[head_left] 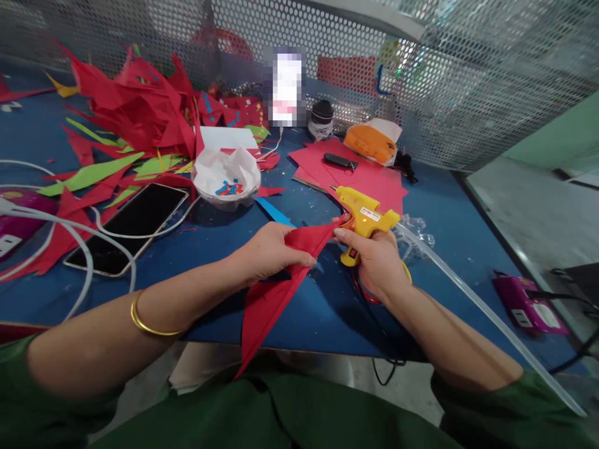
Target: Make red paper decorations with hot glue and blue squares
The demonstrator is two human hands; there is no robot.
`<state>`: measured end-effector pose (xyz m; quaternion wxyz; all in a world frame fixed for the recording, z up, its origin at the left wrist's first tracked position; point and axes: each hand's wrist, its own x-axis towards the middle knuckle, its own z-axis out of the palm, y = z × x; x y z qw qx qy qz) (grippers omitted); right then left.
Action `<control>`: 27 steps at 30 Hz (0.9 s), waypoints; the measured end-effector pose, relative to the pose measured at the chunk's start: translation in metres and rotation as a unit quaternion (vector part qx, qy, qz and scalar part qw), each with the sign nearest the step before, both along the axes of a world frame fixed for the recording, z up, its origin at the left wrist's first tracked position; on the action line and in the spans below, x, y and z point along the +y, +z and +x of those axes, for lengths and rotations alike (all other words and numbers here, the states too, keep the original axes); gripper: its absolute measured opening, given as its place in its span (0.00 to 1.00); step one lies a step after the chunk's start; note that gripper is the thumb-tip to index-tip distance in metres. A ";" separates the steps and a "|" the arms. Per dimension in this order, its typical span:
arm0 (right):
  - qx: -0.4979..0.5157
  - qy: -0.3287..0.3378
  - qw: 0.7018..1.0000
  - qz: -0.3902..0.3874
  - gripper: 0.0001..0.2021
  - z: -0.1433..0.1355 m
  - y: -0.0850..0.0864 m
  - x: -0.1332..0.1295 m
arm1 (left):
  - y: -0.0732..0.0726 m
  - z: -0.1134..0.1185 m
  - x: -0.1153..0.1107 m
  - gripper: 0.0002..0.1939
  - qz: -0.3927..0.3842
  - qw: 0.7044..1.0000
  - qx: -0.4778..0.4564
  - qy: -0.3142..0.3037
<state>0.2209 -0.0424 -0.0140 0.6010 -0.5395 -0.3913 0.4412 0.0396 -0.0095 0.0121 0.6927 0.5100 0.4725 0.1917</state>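
My left hand [276, 252] is closed on a long folded piece of red felt-like sheet [271, 305], thumb on top. One pointed end of it hangs past the table's front edge. My right hand [381, 262] grips a yellow hot glue gun [362, 212], its nozzle pointing up and left. The thumb and forefinger of that same hand also pinch the far tip of the red piece. A long clear glue stick [468, 290] sticks out of the gun's back and runs down over my right forearm. A blue strip [275, 212] lies just beyond my left hand.
A paper-lined bowl [227, 199] holds small red and blue bits. Red scraps [135, 106] pile up at the back left, near a dark phone [135, 218] and white cables. Red sheets [374, 184] lie at the back right. A purple power strip [528, 305] stands at the right edge.
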 end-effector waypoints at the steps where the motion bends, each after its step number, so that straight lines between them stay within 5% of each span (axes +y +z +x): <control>1: 0.004 0.009 1.000 -0.004 0.12 -0.001 0.000 -0.001 | 0.000 0.000 0.000 0.09 0.002 1.000 -0.005 0.008; 8: 0.053 0.073 0.995 -0.036 0.12 -0.013 0.002 -0.009 | -0.010 0.000 -0.001 0.10 0.064 0.998 0.002 -0.011; 27: -0.005 -0.046 0.999 0.022 0.14 -0.002 0.003 0.003 | -0.011 0.000 -0.002 0.10 0.080 0.995 0.021 -0.059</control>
